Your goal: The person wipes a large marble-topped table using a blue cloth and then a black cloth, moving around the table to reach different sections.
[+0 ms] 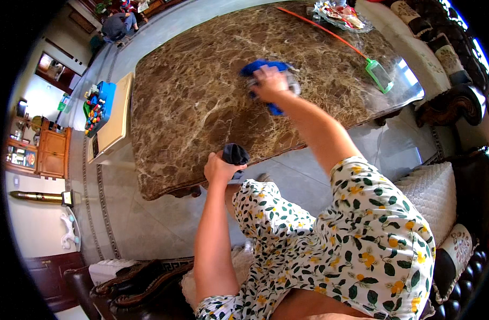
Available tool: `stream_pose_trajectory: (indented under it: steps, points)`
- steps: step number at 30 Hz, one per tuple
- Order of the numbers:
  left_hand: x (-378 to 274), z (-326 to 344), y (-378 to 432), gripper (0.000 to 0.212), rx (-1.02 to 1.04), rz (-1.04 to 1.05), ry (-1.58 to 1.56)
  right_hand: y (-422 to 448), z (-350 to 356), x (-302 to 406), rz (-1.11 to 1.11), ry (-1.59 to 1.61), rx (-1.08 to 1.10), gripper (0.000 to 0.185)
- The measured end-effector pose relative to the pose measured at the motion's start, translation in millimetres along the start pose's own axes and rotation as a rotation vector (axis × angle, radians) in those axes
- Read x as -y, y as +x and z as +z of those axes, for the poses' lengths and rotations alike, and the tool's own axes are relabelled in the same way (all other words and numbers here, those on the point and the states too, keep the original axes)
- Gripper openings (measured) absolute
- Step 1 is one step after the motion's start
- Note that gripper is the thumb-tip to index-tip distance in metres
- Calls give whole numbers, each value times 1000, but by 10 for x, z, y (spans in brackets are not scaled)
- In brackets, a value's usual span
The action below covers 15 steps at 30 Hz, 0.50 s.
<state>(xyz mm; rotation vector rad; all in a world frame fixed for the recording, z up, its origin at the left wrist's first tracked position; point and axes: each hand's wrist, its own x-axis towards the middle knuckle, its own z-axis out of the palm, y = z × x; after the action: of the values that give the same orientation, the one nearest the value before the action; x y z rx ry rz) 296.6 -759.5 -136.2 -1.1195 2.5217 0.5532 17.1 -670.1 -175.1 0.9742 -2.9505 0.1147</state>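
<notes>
A brown marble tabletop [188,92] spreads out before me. My right hand [270,82] presses a blue cloth [274,65] flat on it, fingers spread over the cloth; hand and cloth are slightly blurred. Something greyish-white shows beside the cloth, too blurred to name. At the table's near edge my left hand [220,168] is closed around a bunched dark cloth item [235,154], whose exact kind I cannot tell.
A green flyswatter [380,76] with a red handle lies at the right. Behind it stands a glass dish [346,18] of wrapped items. Left of the table, a cream box [114,120] adjoins a blue bin [104,106] of toy blocks. A person [118,27] crouches far off.
</notes>
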Motion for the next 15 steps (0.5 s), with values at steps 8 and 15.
stream_pose_trajectory:
  steps: [8,15]
  points:
    - [226,235,118,94,-258,338,38,-551,31,1914,-766,222,224,67]
    - [21,81,3,67,-100,23,-22,6,126,642,-479,367,-61,59]
